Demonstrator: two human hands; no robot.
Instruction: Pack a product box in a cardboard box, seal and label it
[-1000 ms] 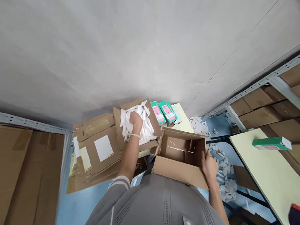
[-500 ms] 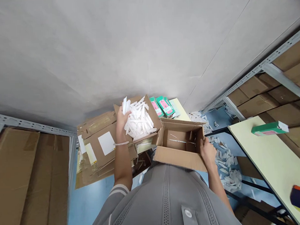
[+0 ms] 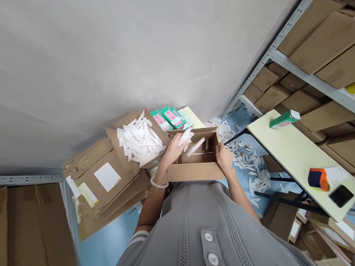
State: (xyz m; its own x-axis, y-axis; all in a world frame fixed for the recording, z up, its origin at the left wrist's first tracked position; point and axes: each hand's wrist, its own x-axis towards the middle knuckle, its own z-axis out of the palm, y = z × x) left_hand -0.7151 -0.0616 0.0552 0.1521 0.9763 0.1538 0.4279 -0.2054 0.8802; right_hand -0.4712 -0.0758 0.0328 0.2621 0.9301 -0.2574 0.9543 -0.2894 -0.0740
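Observation:
My left hand (image 3: pixel 172 150) is over the left side of an open cardboard box (image 3: pixel 195 172), closed around a few white packing pieces (image 3: pixel 185 137). A loose white packing piece (image 3: pixel 196 147) hangs in the air above the box opening, apart from my fingers. My right hand (image 3: pixel 224 158) grips the right wall of the box, its thumb near the top edge. The visible bottom of the box is bare cardboard. To the left stands a larger carton (image 3: pixel 155 130) heaped with white packing pieces (image 3: pixel 140 140).
Flattened cardboard (image 3: pixel 91 173) lies at the left. Green and pink packets (image 3: pixel 171 117) sit behind the box. On the right a pale table (image 3: pixel 294 144) carries a green packet (image 3: pixel 284 119), a tape roll (image 3: pixel 318 179) and a phone (image 3: pixel 341 196). Packing pieces litter the blue floor.
My left hand has moved right with white packing pieces, from the heaped carton to over the cardboard box. One piece has come loose. My right hand still holds the box wall. The view has turned.

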